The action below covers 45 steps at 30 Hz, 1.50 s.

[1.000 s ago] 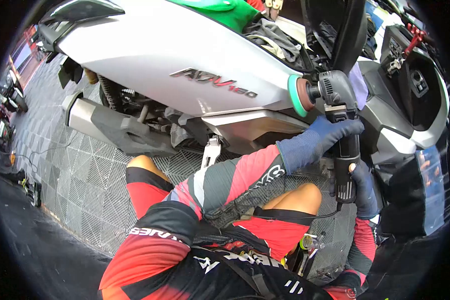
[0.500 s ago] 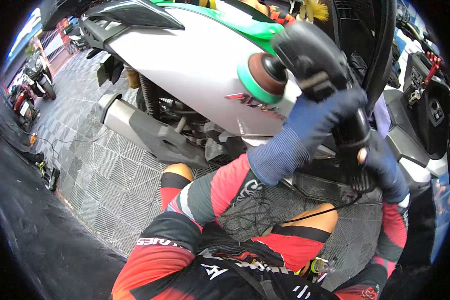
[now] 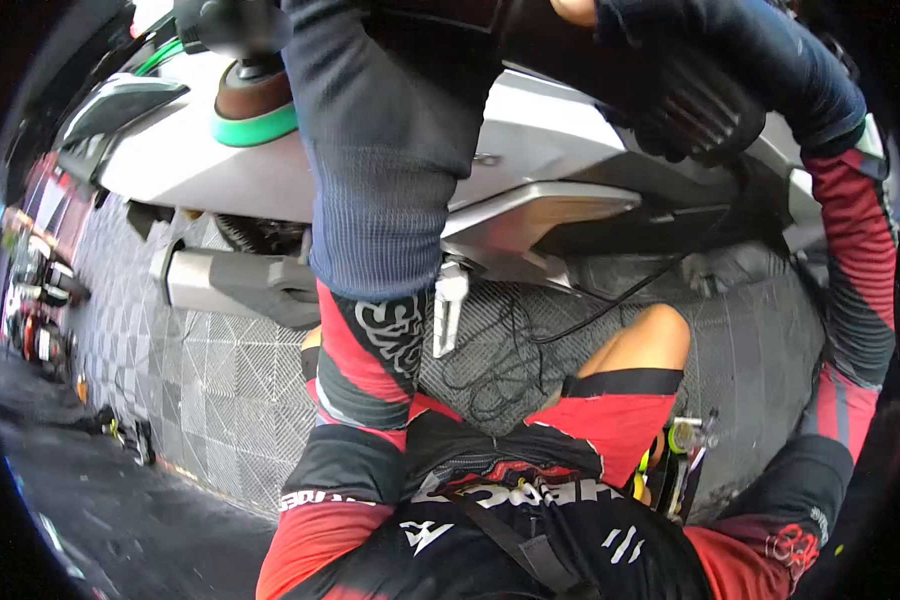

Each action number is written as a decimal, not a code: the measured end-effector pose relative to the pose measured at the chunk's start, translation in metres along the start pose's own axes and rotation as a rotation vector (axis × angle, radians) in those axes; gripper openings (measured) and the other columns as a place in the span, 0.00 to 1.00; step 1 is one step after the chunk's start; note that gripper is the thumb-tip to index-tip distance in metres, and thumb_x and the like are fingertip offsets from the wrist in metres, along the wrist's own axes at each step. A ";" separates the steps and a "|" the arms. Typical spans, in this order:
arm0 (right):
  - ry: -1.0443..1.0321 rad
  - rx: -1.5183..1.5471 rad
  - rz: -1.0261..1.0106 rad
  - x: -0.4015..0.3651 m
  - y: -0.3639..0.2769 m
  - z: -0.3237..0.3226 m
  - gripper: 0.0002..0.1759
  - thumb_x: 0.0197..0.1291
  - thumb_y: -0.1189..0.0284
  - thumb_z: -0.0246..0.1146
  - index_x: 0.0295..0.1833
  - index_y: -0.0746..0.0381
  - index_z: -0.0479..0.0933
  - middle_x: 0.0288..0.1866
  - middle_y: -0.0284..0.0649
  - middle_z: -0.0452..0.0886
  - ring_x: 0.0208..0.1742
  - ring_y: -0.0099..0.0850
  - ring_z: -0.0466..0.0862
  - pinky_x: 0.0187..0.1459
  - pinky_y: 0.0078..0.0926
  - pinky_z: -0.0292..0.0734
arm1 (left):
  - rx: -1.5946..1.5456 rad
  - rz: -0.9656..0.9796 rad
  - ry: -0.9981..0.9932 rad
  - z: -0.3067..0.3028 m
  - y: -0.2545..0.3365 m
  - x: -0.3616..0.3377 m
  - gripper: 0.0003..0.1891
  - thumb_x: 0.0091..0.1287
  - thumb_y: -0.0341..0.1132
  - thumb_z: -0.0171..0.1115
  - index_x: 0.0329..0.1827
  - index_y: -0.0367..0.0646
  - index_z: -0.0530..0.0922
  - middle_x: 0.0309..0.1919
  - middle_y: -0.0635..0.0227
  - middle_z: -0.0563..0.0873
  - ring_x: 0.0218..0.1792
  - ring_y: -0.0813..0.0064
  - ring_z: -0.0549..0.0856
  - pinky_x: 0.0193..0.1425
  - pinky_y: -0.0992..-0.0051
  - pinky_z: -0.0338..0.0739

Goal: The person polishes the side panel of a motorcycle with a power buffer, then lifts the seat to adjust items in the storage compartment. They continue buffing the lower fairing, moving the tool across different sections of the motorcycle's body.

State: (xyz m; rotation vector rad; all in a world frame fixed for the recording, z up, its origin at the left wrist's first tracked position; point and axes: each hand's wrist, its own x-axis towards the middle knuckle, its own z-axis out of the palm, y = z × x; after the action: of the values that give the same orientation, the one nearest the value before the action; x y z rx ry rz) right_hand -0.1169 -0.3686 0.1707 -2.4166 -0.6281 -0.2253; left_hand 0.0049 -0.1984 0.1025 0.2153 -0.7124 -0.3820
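Polisher (image 3: 560, 55) is above the motorcycle's near side, its green pad (image 3: 250, 126) by the rear of the pale panel (image 3: 185, 155); contact is unclear. The left hand's (image 3: 395, 95) grip is clasped around its front, the right hand's (image 3: 745, 50) around its back end.

Left hand (image 3: 395, 100): dark blue knit glove, long ribbed cuff. Right hand (image 3: 745, 45): matching glove (one fingertip uncovered). Fitted undersleeves (image 3: 370, 360), red, black and grey, white lettering. Black shirt (image 3: 580, 545), red sleeves, white lettering and angular marks (partly crossed by a black strap (image 3: 510, 545)). Red shorts (image 3: 605, 425), black hem bands.
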 end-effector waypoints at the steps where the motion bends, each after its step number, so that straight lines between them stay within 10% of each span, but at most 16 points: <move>1: 0.047 0.149 0.109 -0.014 0.001 0.009 0.35 0.59 0.52 0.69 0.64 0.63 0.73 0.56 0.40 0.80 0.54 0.29 0.81 0.55 0.25 0.78 | -0.003 -0.027 0.028 0.001 -0.009 -0.003 0.15 0.68 0.47 0.64 0.54 0.52 0.81 0.46 0.71 0.86 0.48 0.73 0.85 0.57 0.66 0.81; 4: 0.193 0.593 0.390 -0.041 0.008 0.021 0.31 0.56 0.51 0.69 0.52 0.68 0.79 0.37 0.35 0.81 0.38 0.24 0.79 0.40 0.23 0.76 | -0.023 -0.131 0.129 0.006 -0.054 -0.015 0.15 0.69 0.48 0.63 0.54 0.53 0.81 0.47 0.71 0.87 0.49 0.71 0.86 0.58 0.63 0.81; 6: 0.086 0.387 0.548 -0.083 0.031 0.011 0.33 0.54 0.54 0.70 0.58 0.67 0.77 0.45 0.33 0.81 0.46 0.23 0.77 0.48 0.23 0.72 | -0.109 -0.248 -0.237 -0.004 -0.091 -0.037 0.16 0.68 0.46 0.64 0.55 0.51 0.81 0.48 0.69 0.86 0.51 0.71 0.85 0.61 0.65 0.78; 10: 0.223 0.545 0.667 -0.172 0.086 0.044 0.34 0.49 0.57 0.70 0.60 0.66 0.76 0.46 0.33 0.80 0.44 0.21 0.76 0.48 0.23 0.72 | 0.195 -0.464 0.002 -0.035 -0.194 -0.065 0.19 0.63 0.40 0.70 0.54 0.41 0.78 0.44 0.67 0.85 0.45 0.78 0.84 0.54 0.71 0.81; 22: 0.971 0.747 0.819 -0.311 0.134 0.164 0.31 0.54 0.60 0.71 0.60 0.64 0.74 0.47 0.36 0.83 0.46 0.22 0.80 0.52 0.26 0.75 | 0.228 -1.067 -0.387 -0.046 -0.345 -0.103 0.26 0.64 0.39 0.65 0.62 0.38 0.72 0.52 0.60 0.83 0.52 0.68 0.84 0.62 0.65 0.77; 37: 1.102 -0.394 0.788 -0.336 0.189 0.179 0.44 0.41 0.60 0.77 0.66 0.59 0.68 0.48 0.52 0.83 0.47 0.48 0.86 0.47 0.39 0.82 | 0.340 -0.959 -0.400 -0.047 -0.370 -0.116 0.24 0.59 0.32 0.73 0.58 0.43 0.76 0.50 0.67 0.84 0.51 0.73 0.83 0.59 0.69 0.77; 45: 1.207 -0.148 0.773 -0.323 0.186 0.194 0.44 0.40 0.60 0.77 0.65 0.61 0.70 0.50 0.52 0.84 0.48 0.46 0.87 0.48 0.38 0.82 | 0.649 -1.186 -0.588 -0.021 -0.334 -0.088 0.29 0.63 0.41 0.71 0.65 0.38 0.73 0.57 0.58 0.83 0.58 0.65 0.82 0.65 0.66 0.74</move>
State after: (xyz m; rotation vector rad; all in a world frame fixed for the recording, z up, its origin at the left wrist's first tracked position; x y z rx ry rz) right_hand -0.3061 -0.5019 -0.1798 -1.9485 0.8436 -1.2420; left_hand -0.1310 -0.4648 -0.0719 1.1978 -1.2338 -1.3762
